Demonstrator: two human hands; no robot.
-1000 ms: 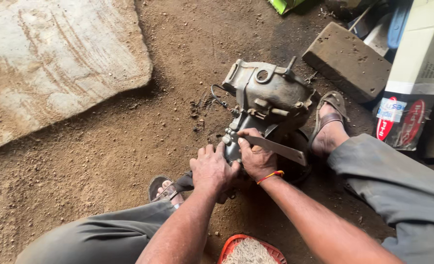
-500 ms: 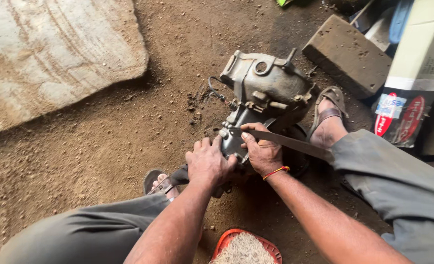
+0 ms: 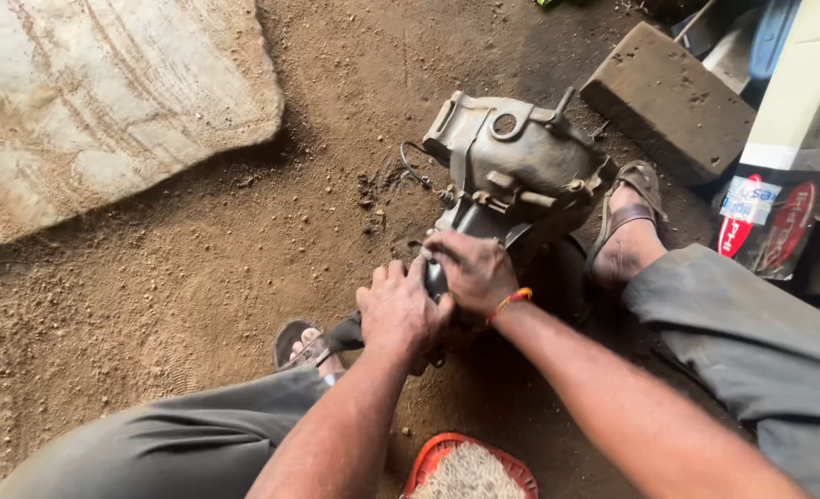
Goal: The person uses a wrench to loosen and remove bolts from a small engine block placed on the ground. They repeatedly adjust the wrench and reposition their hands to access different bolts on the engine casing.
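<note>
One grimy cast-metal housing, on the dirt floor between my feet. I judge it heavy, rigid, greasy; best taken by its lugs. Left hand and right hand clasp its lower neck. Orange basket below holds pale fibrous stuff.

A broad, flat, pale stone slab lay on the brown, gritty dirt floor at the upper left, while a dark rectangular stone block sat at the upper right, near a brown strapped sandal worn on one foot. Just beside the block stood a white carton with a red-and-white printed plastic packet below it, and at the bottom edge a round orange-rimmed basket held pale fibrous stuff
</note>
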